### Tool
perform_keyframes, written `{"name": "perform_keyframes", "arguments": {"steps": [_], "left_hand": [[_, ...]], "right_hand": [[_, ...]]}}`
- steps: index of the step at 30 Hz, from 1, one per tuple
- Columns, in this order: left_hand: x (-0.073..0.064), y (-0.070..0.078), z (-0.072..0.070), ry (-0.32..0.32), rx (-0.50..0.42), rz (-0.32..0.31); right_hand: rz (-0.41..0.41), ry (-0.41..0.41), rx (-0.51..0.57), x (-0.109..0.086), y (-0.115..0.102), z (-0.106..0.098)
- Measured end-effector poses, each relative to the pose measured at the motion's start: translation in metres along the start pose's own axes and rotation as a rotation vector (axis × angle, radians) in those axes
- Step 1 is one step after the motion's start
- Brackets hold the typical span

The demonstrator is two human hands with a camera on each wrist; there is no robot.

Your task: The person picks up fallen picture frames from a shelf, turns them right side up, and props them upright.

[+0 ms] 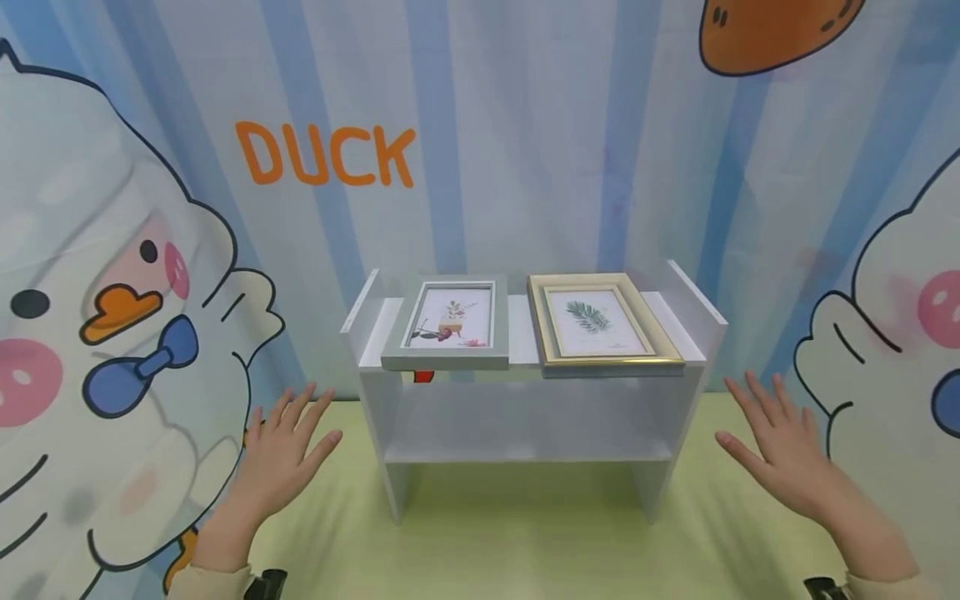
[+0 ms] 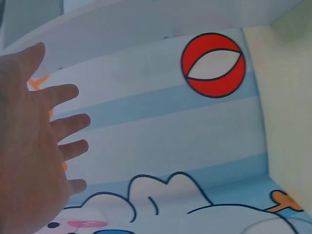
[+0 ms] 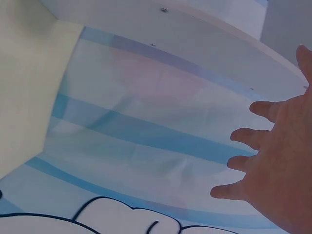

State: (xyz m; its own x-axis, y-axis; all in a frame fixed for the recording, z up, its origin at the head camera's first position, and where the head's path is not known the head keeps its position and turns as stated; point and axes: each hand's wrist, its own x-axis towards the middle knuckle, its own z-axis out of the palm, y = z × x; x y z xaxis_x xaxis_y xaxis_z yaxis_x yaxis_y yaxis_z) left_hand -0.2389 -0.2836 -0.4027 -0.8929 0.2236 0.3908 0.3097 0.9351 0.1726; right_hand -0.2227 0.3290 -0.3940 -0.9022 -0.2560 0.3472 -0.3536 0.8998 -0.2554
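Your left hand [image 1: 281,462] and right hand [image 1: 791,458]: both empty, fingers straight and spread wide, flanking the white shelf unit [image 1: 528,423], well apart from the frames. Grey frame [image 1: 446,364] lies face up on the top board, left; gold frame [image 1: 660,337] likewise, right. Prints' tops point away from you. Both sit roughly square to the unit, front edges overhanging. Long axes: can't tell, foreshortened.

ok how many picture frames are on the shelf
2 in view: grey frame on the left of the white shelf, gold frame on its right; anything underneath would be hidden.
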Motion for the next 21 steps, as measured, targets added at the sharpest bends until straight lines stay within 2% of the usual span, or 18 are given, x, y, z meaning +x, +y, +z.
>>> {"name": "perform_keyframes", "arguments": {"steps": [6,16,21], "left_hand": [[0.009,0.007,-0.031,0.020,-0.004,0.021],[0.032,0.017,-0.067,0.134,0.014,0.110],[0.046,0.026,-0.084,0.144,-0.010,0.130]], "right_hand": [[-0.052,0.089,-0.014,0.008,-0.008,-0.021],[-0.111,0.186,0.011,0.029,-0.029,-0.053],[-0.115,0.229,0.005,0.040,-0.046,-0.065]]}}
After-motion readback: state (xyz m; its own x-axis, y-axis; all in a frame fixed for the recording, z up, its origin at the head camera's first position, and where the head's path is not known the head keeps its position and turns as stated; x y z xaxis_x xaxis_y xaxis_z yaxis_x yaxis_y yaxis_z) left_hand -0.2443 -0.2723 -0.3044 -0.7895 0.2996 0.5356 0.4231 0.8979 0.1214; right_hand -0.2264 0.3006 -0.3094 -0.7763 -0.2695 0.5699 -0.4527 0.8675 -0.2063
